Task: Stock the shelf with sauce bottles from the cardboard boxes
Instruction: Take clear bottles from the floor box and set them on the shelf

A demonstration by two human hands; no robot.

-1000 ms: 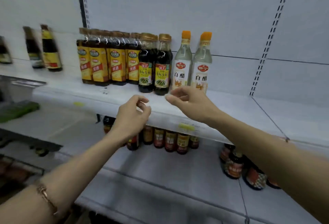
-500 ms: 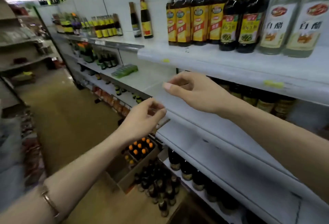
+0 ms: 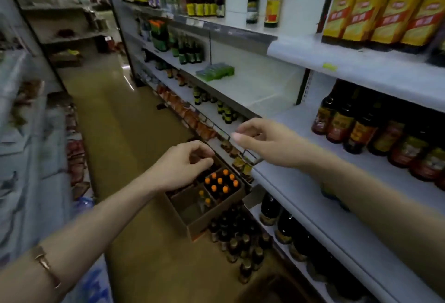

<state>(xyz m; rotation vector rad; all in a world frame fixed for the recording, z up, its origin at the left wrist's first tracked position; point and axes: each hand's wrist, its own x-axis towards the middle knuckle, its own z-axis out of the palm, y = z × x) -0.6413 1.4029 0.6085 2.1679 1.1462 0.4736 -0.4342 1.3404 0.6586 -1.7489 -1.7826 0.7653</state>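
Reaching out over the aisle, your left hand (image 3: 179, 166) and right hand (image 3: 263, 142) both hang in the air, fingers loosely curled, each grip holding nothing. Left wrist wears a bracelet (image 3: 45, 265). Below the left hand, a cardboard box (image 3: 212, 218) sits open on the floor (image 3: 125, 134) beside the shelf (image 3: 337, 225); orange-capped bottles (image 3: 221, 182) fill its far half, near half mostly bare. Dark bottles (image 3: 240, 242) stand loose on the floor just beside the box. Shelf rows at your right carry dark sauce bottles (image 3: 356, 129) and yellow-labelled ones (image 3: 385, 8).
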